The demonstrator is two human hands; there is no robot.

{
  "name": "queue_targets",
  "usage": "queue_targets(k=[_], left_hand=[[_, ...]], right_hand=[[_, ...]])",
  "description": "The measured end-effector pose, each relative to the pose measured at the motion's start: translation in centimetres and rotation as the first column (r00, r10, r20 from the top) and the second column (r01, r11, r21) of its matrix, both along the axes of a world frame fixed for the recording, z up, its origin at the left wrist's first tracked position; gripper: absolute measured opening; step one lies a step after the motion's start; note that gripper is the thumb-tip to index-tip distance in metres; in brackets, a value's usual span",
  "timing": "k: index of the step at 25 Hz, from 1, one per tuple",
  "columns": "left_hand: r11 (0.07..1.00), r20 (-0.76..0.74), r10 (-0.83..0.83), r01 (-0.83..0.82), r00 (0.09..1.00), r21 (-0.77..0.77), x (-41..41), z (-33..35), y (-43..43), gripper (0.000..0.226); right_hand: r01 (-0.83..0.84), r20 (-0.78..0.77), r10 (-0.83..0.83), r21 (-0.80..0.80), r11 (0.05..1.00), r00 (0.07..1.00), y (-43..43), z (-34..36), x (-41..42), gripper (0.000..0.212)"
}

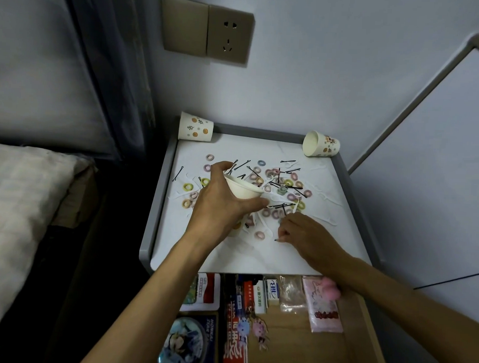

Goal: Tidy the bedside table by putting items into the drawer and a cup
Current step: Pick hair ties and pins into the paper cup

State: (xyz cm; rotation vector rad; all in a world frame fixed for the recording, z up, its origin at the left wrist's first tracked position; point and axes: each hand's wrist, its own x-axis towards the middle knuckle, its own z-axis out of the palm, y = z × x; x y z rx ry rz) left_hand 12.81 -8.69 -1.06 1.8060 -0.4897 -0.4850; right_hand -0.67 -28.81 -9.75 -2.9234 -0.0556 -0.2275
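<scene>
Hair ties (259, 235) and black hairpins (282, 206) lie scattered over the middle of the desk (257, 259). The left hand (218, 207) grips a white paper cup (243, 188), fingers (256, 202) curled round it, tilted just above the pile. The right hand (307, 238) rests near the front edge, pinching one hairpin (277, 239). Below, the drawer (295, 338) stands open, holding packets and cards.

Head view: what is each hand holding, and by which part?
Left hand grips the white paper cup around its side wall. Right hand pinches a black hairpin; only one tip shows, so the grip point cannot be told.
</scene>
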Motion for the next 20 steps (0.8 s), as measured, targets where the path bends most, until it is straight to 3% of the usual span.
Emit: queue_targets(k=[3, 7, 12, 17, 20], left_hand=[[1.0, -0.011, 0.013, -0.013, 1.0, 0.0, 0.1, 0.0, -0.1, 0.09], [1.0, -0.014, 0.009, -0.009, 1.0, 0.003, 0.1, 0.0, -0.1, 0.091], [1.0, -0.021, 0.019, -0.019, 1.0, -0.002, 0.4, -0.1, 0.1, 0.09], [1.0, -0.025, 0.016, -0.016, 1.0, -0.011, 0.5, -0.2, 0.1, 0.09], [1.0, -0.03, 0.008, -0.008, 1.0, -0.017, 0.3, -0.1, -0.1, 0.09]], right_hand=[[0.265, 0.016, -0.284, 0.314, 0.912, 0.959, 0.1, 2.1, 1.7, 0.013], [0.328, 0.009, -0.399, 0.554, 0.765, 0.917, -0.8, 4.1, 4.3, 0.014], [0.42, -0.068, -0.447, 0.491, 0.763, 0.892, -3.3, 4.0, 4.3, 0.01], [0.518, -0.032, -0.58, 0.491, 0.7, 0.814, -5.3, 4.4, 3.2, 0.014], [0.459, -0.028, -0.511, 0.483, 0.746, 0.859, -5.4, 5.2, 3.2, 0.01]])
